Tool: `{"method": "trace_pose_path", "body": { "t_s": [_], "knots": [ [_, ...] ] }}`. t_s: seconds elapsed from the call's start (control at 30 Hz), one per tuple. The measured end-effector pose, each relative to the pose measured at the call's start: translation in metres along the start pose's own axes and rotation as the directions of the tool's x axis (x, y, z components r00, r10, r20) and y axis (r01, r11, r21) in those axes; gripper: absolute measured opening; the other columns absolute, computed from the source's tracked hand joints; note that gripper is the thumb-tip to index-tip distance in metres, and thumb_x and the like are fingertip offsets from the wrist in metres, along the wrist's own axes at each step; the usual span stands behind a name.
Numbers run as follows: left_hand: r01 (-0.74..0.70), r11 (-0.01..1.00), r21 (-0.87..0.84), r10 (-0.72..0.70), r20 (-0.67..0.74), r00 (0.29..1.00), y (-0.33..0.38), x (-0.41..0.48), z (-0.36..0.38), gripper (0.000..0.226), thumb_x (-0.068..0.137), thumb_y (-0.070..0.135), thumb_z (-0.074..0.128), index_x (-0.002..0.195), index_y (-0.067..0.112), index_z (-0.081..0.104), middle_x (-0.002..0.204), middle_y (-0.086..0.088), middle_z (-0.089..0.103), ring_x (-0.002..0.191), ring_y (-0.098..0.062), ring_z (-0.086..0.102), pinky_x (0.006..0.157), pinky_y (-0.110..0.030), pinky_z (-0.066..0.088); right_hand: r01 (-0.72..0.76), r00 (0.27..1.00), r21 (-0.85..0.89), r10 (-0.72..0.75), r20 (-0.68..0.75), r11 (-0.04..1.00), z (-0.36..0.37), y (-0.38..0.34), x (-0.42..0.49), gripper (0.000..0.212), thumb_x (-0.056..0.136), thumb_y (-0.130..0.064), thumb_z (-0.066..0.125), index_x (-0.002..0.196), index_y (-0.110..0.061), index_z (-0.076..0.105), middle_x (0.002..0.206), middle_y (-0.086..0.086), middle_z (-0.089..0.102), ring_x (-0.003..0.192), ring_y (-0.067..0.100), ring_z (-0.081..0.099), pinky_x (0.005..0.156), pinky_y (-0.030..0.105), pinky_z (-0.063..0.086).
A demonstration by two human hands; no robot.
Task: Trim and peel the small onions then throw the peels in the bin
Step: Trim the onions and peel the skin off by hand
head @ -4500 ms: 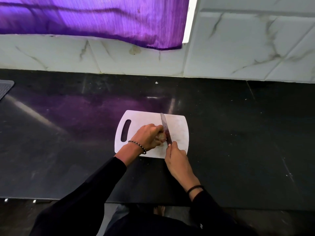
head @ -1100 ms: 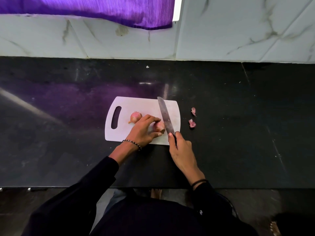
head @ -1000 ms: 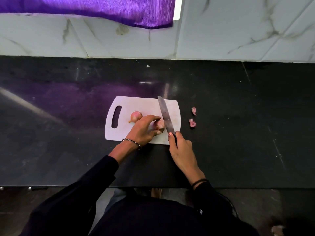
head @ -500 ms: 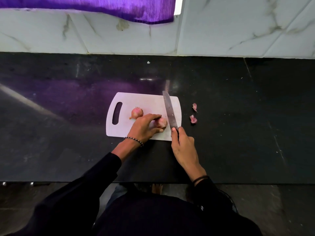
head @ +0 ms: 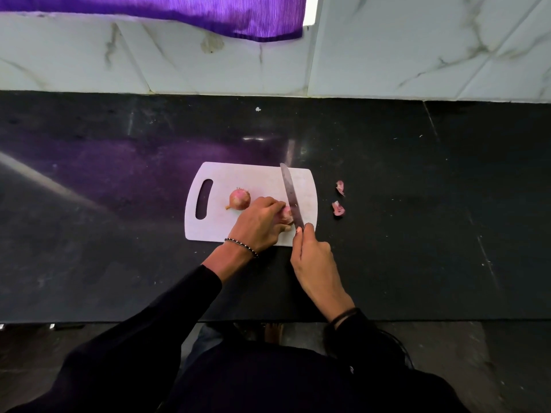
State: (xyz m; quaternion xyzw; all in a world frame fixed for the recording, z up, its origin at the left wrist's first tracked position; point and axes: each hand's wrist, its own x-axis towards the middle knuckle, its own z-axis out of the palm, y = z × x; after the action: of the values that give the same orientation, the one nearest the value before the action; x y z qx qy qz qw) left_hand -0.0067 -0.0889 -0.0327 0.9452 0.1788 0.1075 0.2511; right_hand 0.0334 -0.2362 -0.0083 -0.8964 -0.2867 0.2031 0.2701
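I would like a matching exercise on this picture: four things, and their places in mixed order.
1. knife
2. loose onion
3. onion at the blade
4. peel pieces

A. on the black counter, right of the board
B. held by the left hand
C. lying free on the board
D. gripped by the right hand

Pairs: 1-D, 2-C, 3-B, 4-A

Cutting board (head: 250,177) lies on the bench (head: 417,234) at frame centre, handle slot at its left end. Whole onion (head: 239,199) on board, just right of the slot. Second onion (head: 286,215) right of it, under the left hand (head: 258,224). Knife (head: 290,193) blade crosses the board's right part, touching that onion; right hand (head: 313,257) below it. Two peel pieces (head: 339,208) on the bench right of the board. Wall tiles (head: 417,49) behind the bench, curtain (head: 179,10) upper left.
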Motion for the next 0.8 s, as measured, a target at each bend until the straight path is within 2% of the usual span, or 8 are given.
{"method": "trace_pose_path", "body": {
  "t_s": [0.1, 0.27, 0.43, 0.53, 0.63, 0.8],
  "knots": [
    [-0.036, 0.998, 0.060, 0.036, 0.003, 0.999, 0.002, 0.001, 0.002, 0.040, 0.079, 0.011, 0.077, 0.113, -0.007, 0.065, 0.106, -0.024, 0.066, 0.097, -0.040, 0.061, 0.085, -0.045, 0.052, -0.012, 1.000, -0.061, 0.013, 0.019, 0.998, -0.002, -0.002, 0.003, 0.019, 0.111, -0.032, 0.027, 0.101, -0.018, 0.034, 0.078, 0.010, 0.057, 0.065, 0.028, 0.057, 0.055, 0.039, 0.041],
    [-0.032, 0.991, 0.130, 0.026, 0.046, 0.999, 0.005, 0.003, 0.004, 0.045, 0.078, 0.008, 0.076, 0.118, -0.009, 0.061, 0.108, -0.025, 0.064, 0.098, -0.041, 0.059, 0.084, -0.043, 0.051, -0.031, 0.998, -0.032, 0.033, 0.055, 0.999, -0.006, -0.006, 0.009, 0.026, 0.110, -0.034, 0.025, 0.101, -0.014, 0.039, 0.086, 0.016, 0.060, 0.072, 0.034, 0.063, 0.065, 0.050, 0.055],
    [-0.069, 0.982, 0.176, 0.051, 0.101, 0.994, 0.004, 0.005, 0.005, 0.052, 0.065, 0.004, 0.086, 0.110, -0.009, 0.064, 0.099, -0.023, 0.065, 0.089, -0.039, 0.062, 0.075, -0.041, 0.055, -0.053, 0.992, -0.051, 0.059, 0.115, 0.997, -0.014, -0.013, 0.017, 0.029, 0.111, -0.034, 0.024, 0.105, -0.012, 0.041, 0.084, 0.006, 0.052, 0.076, 0.027, 0.060, 0.068, 0.044, 0.055],
    [-0.092, 0.978, 0.185, 0.071, 0.117, 0.991, 0.002, 0.004, 0.005, 0.053, 0.063, 0.001, 0.085, 0.110, -0.009, 0.063, 0.099, -0.023, 0.064, 0.088, -0.038, 0.061, 0.073, -0.041, 0.056, -0.070, 0.985, -0.052, 0.078, 0.157, 0.996, -0.017, -0.018, 0.027, 0.032, 0.111, -0.035, 0.022, 0.110, -0.012, 0.044, 0.084, 0.001, 0.047, 0.082, 0.026, 0.062, 0.076, 0.047, 0.057],
    [-0.106, 0.979, 0.175, 0.085, 0.125, 0.989, 0.004, 0.004, 0.004, 0.051, 0.068, 0.001, 0.079, 0.114, -0.008, 0.060, 0.104, -0.023, 0.061, 0.095, -0.038, 0.057, 0.075, -0.044, 0.056, -0.078, 0.981, -0.073, 0.089, 0.172, 0.994, -0.018, -0.020, 0.034, 0.032, 0.111, -0.036, 0.023, 0.113, -0.011, 0.045, 0.081, -0.002, 0.042, 0.084, 0.028, 0.063, 0.080, 0.050, 0.057],
    [-0.072, 0.979, 0.193, 0.041, 0.159, 0.986, 0.006, 0.010, 0.000, 0.044, 0.082, 0.011, 0.068, 0.122, -0.003, 0.055, 0.115, -0.018, 0.055, 0.108, -0.032, 0.049, 0.084, -0.039, 0.053, -0.078, 0.987, -0.090, 0.089, 0.131, 0.993, -0.012, -0.018, 0.029, 0.026, 0.110, -0.034, 0.026, 0.106, -0.013, 0.041, 0.094, 0.012, 0.057, 0.082, 0.033, 0.064, 0.075, 0.052, 0.057]
  ]
}}
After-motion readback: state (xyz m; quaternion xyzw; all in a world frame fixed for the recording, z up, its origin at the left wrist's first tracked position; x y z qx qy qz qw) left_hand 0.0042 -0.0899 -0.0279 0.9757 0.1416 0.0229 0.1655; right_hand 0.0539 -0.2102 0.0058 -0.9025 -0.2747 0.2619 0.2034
